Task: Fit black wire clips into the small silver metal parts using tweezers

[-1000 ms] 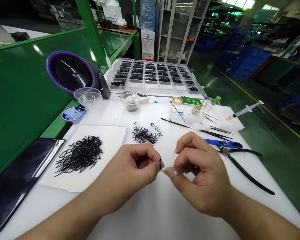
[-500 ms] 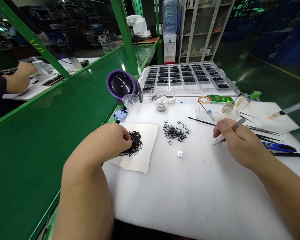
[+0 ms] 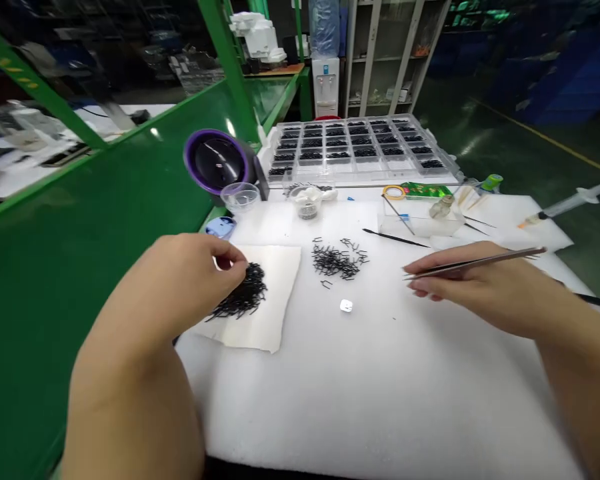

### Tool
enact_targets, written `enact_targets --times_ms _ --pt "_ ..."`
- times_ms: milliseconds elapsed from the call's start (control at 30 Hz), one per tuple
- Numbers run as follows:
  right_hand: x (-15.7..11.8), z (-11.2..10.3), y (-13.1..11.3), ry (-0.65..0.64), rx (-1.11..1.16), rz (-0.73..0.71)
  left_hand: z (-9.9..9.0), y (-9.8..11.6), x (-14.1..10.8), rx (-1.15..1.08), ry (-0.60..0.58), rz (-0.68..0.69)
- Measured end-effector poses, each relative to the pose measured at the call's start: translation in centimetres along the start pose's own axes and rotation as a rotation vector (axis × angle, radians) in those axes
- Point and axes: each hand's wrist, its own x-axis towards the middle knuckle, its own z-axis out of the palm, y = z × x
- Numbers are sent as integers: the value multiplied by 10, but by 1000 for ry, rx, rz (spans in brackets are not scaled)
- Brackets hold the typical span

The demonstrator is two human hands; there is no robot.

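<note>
1. Black, thin, forked wire-like pieces, heaped (image 3: 241,300) on a torn-edged sheet of cream paper (image 3: 284,280), lie right under the person's left hand (image 3: 190,277), which is plainly the nearer one.
2. Here's the relation that matters: the heap spreads below and to the right of the left grip, whose fingertips meet at its far edge. No single long axis here; the pieces cross one another, though many slant from near left to far right.
3. Left grip: thumb and finger are pinched together, but whether a piece sits between them cannot be told.
4. Over on the other side, the right hand (image 3: 480,293) has its fingers closed around slim grey metal tweezers (image 3: 460,267), points aimed left across the white counter (image 3: 360,393), well apart from the heap.
5. Between the hands sit a small white square piece (image 3: 347,306) and, beyond it, a looser scatter of black forked pieces (image 3: 334,261).
6. And what's changed from half a second ago? The tweezers have swung flatter, tail out to the right; the left fingertips have shifted toward the heap's far edge, baring more of it; the white square piece keeps its place near the scatter.
</note>
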Motion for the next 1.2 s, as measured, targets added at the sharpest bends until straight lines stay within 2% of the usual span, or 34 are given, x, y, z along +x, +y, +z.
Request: enact_targets --times_ms 33,67,100,200,300,400,500,1200 --pt "-2 0 -4 -12 66 -18 4 11 1 5 54 -21" --pt "-2 1 -7 -30 113 -68 10 23 1 -20 151 20" --pt "-3 2 -10 -54 124 -143 18 36 1 -80 258 118" --pt "-3 5 -14 -129 82 -307 46 70 -1 -206 71 442" --pt "-3 3 -16 -127 128 -418 66 84 -2 -195 -41 565" --pt "-4 2 -17 -150 44 -476 73 85 0 -182 -74 565" --pt "-4 5 -16 -172 -17 -452 74 83 3 -177 -82 546" --pt "0 10 -15 -169 -69 -419 75 84 -1 -211 -158 565"
